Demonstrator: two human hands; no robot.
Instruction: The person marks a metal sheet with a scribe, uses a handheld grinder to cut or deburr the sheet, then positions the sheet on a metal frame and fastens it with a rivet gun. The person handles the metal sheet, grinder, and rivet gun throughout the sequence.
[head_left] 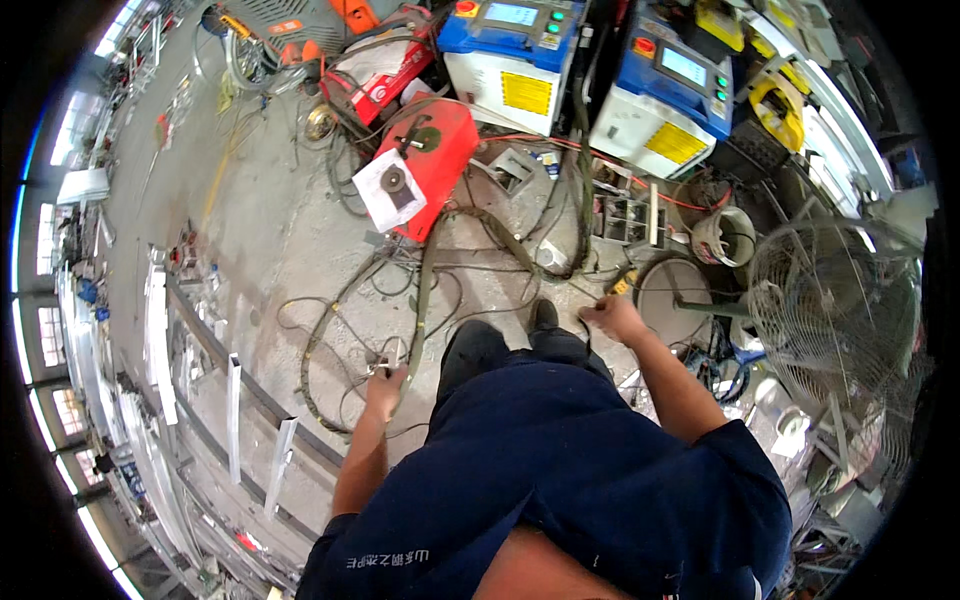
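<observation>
I look straight down over my dark blue shirt at a concrete workshop floor. My left hand (385, 385) hangs low on the left, closed on a small metal tool or clip (388, 360) tied to the cables. My right hand (610, 315) is stretched out to the right, fingers pinched on a thin cable with a small yellow piece (622, 286) at its end. Dark trousers and one black shoe (543, 315) show between my hands. A tangle of hoses and cables (420, 290) runs from my hands toward a red welding machine (425, 165).
Two blue and white machines (510, 60) (665, 100) stand at the top. A large floor fan (835, 320) with a round base (670, 295) fills the right side. A bucket (722, 237) sits near it. Long metal profiles (235, 400) lie on the left.
</observation>
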